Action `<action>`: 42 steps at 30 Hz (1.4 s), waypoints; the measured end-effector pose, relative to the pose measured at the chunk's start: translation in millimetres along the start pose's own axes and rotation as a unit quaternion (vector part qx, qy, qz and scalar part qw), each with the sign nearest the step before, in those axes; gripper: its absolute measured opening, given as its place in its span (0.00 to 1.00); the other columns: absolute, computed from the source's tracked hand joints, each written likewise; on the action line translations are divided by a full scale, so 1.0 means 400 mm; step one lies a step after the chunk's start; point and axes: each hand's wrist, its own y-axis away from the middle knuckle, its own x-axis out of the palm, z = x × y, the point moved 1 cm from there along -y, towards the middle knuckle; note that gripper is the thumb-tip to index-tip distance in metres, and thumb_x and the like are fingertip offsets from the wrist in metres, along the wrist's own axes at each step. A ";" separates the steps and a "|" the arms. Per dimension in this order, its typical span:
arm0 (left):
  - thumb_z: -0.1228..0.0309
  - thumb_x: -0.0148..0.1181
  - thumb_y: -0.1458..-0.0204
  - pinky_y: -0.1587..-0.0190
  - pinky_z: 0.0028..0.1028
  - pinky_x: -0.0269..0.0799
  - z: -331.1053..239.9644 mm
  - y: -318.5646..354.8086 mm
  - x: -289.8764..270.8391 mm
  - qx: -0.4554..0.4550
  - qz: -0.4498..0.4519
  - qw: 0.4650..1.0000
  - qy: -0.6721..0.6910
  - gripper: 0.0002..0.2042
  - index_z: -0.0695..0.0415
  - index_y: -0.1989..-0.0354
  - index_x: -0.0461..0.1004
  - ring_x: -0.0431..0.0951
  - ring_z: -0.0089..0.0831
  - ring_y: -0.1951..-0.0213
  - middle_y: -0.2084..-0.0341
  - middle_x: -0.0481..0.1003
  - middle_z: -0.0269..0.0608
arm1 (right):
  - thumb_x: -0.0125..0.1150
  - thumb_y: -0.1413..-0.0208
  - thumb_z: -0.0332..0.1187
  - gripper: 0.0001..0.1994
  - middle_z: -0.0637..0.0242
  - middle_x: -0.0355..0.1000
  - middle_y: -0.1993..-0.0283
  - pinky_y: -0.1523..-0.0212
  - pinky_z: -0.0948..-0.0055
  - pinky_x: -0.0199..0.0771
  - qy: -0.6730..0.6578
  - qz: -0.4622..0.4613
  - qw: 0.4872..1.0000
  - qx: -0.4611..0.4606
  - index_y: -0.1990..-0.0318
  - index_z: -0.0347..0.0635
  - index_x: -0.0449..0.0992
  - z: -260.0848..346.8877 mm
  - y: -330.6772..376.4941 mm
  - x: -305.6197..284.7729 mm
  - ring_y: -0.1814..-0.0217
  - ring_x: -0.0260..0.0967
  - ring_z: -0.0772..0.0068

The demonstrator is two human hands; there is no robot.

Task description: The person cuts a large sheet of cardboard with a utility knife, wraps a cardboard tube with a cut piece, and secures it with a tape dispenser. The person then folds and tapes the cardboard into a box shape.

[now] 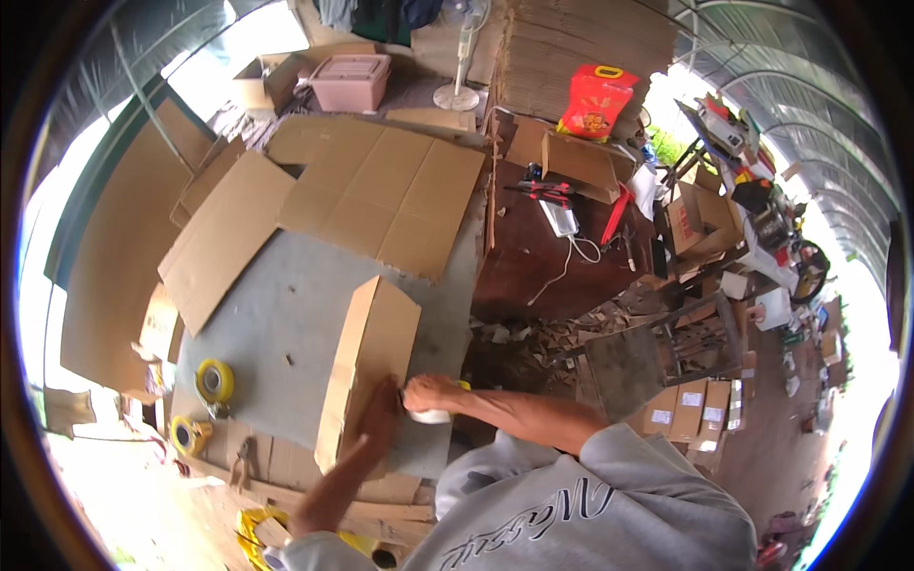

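Note:
A folded brown cardboard box (pixel 367 366) stands on the grey table (pixel 276 314) right in front of me. My left hand (pixel 379 419) presses flat against the box's near side. My right hand (pixel 430 395) grips a whitish tape roll (pixel 430 414) held against the box's near right edge. Both forearms come in from the lower edge, over my grey sweatshirt.
Flat cardboard sheets (pixel 381 186) lie across the far part of the table. Two yellow tape rolls (pixel 215 381) sit at its left edge. A dark wooden desk (pixel 562 257) with tools, a cable and a red bag (pixel 595 100) stands to the right. Small boxes (pixel 690 409) litter the floor.

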 end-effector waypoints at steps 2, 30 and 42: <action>0.65 0.55 0.40 0.29 0.43 0.57 -0.030 -0.010 0.153 -0.117 -0.100 0.940 0.305 0.24 0.68 0.38 0.70 0.65 0.51 0.32 0.37 0.68 0.57 | 0.57 0.49 0.32 0.11 0.55 0.82 0.64 0.67 0.45 0.81 0.033 0.021 0.999 -0.022 0.67 0.42 0.86 -0.080 0.004 0.080 0.57 0.82 0.51; 0.61 0.73 0.50 0.53 0.44 0.78 0.043 -0.421 -0.311 -0.392 -0.066 0.904 0.158 0.28 0.56 0.40 0.74 0.82 0.54 0.53 0.55 0.81 0.55 | 0.73 0.58 0.26 0.15 0.55 0.78 0.57 0.53 0.50 0.77 0.032 -0.302 0.911 0.278 0.60 0.43 0.78 -1.379 0.110 -0.755 0.53 0.77 0.48; 0.67 0.69 0.50 0.56 0.44 0.79 0.012 -0.348 -0.320 -0.410 0.024 0.895 0.175 0.26 0.61 0.41 0.74 0.83 0.55 0.57 0.55 0.80 0.59 | 0.63 0.37 0.34 0.16 0.55 0.73 0.54 0.51 0.59 0.75 -0.170 -0.443 0.878 0.069 0.45 0.38 0.72 -1.082 0.129 -0.891 0.49 0.74 0.53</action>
